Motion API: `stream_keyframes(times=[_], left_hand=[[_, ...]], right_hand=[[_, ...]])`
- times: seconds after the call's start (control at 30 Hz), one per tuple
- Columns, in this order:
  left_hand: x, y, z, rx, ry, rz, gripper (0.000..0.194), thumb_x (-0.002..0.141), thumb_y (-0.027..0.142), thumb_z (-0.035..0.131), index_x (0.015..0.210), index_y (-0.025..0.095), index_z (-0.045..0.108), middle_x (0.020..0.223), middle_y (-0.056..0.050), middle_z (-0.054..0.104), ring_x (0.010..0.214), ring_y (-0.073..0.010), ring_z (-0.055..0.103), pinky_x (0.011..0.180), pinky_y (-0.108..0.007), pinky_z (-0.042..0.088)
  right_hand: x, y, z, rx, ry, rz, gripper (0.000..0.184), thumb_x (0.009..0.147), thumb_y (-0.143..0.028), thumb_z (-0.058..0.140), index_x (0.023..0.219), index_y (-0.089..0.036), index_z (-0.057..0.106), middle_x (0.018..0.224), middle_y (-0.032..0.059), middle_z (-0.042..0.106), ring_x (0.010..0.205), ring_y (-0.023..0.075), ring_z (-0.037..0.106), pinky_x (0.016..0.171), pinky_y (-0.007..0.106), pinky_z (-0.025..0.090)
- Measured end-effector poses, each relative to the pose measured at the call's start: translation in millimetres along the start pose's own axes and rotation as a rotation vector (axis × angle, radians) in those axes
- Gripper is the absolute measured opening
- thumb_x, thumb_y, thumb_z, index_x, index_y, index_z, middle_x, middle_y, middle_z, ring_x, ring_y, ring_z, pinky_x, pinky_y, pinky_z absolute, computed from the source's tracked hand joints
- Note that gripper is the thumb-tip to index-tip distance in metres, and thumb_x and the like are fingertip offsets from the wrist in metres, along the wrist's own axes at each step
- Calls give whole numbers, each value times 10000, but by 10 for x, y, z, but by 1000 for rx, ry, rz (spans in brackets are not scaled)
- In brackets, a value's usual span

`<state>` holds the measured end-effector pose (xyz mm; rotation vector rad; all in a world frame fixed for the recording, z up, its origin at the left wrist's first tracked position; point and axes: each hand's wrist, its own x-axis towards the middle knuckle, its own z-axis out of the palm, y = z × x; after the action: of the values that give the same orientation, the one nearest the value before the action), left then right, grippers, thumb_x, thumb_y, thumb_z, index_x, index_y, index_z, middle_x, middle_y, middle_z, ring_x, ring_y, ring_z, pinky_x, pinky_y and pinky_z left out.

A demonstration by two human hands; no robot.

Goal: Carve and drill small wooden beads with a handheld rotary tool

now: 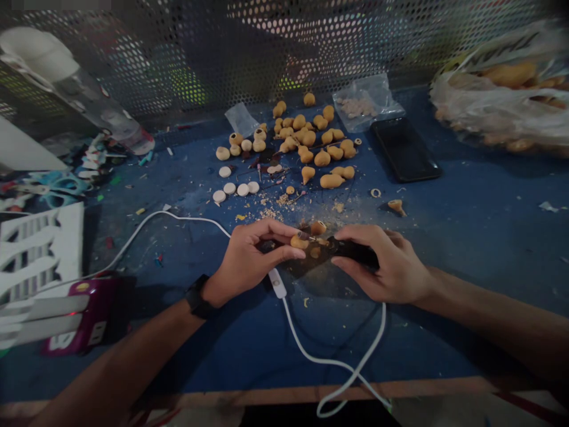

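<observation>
Between the thumb and fingers of my left hand (pixel 262 249) is a small tan gourd (pixel 299 241) with a dark opening at its top. My right hand (pixel 384 261) is wrapped round a black rotary tool (pixel 355 252), whose thin metal bit points left at the gourd; whether it touches I cannot tell. A cut gourd piece (pixel 318 228) lies just behind the bit. A white cord (pixel 306 350) with an inline switch (pixel 278 284) runs under my hands. Shavings (pixel 269 213) and several small gourds (pixel 306 139) lie beyond.
White discs (pixel 242 190) sit left of the gourds. A black phone (pixel 404 148), a small clear bag (pixel 367 104) and a big plastic bag of gourds (pixel 502 89) are at right. Left are a bottle (pixel 106 107), blue scissors (pixel 62 184) and a purple box (pixel 95 314). Perforated metal (pixel 200 53) stands behind.
</observation>
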<state>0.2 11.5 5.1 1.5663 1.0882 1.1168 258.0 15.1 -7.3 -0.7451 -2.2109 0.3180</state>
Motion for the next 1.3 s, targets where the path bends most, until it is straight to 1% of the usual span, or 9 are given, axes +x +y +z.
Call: stream_keyframes(times=[0.1,0.33,0.5,0.67,0.87,0.97,1.13,1.3], left_hand=[[-2,-4,-5,19,-5,14,223,742,271,956,855,170,792,823,-46,848,719,-159,806,641,-182,619],[-1,-17,-15,32,-36,23,217,771,308,943,886,180,811,845,-46,849,738,-154,805,648,-179,622],[4,-2,-2,51,-22,15,272,754,390,952,857,179,813,807,-45,842,705,-152,798,623,-174,617],[5,16,4,50,-25,6,312,748,445,948,860,182,821,816,-54,842,708,-163,797,615,-189,623],[-7,5,-13,78,-33,-28,328,753,467,940,870,184,823,819,-68,835,702,-175,782,603,-220,618],[-8,1,-9,79,-23,-31,340,746,478,942,870,186,821,820,-68,836,702,-172,780,610,-218,615],[-3,9,-2,65,-31,-35,354,741,485,944,870,180,818,828,-72,839,733,-188,797,632,-228,632],[0,12,-2,50,-24,-19,332,744,461,947,853,180,809,813,-60,841,729,-179,805,642,-214,636]], right_hand=[[-5,3,9,-4,-1,-5,253,1030,-257,634,1274,-216,578,1039,64,821,752,202,806,633,259,625],[-10,6,12,-19,-8,-5,246,1036,-276,630,1266,-211,571,1031,67,823,770,214,812,648,277,628],[-12,5,5,-14,-17,-9,266,1033,-265,627,1289,-224,570,1046,61,823,768,213,809,636,280,623],[-10,2,4,-20,-17,-3,280,1027,-264,628,1299,-233,568,1046,55,823,772,213,809,643,280,627],[-4,-7,-5,-27,-36,8,284,1025,-268,631,1302,-253,568,1014,42,824,745,215,805,617,286,625],[-7,-9,-4,-29,-35,12,289,1026,-264,625,1309,-253,565,1042,47,823,763,217,808,633,290,631],[-6,-8,2,-21,-29,4,272,1031,-265,622,1295,-241,558,1041,52,825,747,209,808,612,279,623],[-4,-3,1,-43,-27,3,240,1052,-294,597,1283,-241,558,1045,54,824,790,215,818,637,288,640]])
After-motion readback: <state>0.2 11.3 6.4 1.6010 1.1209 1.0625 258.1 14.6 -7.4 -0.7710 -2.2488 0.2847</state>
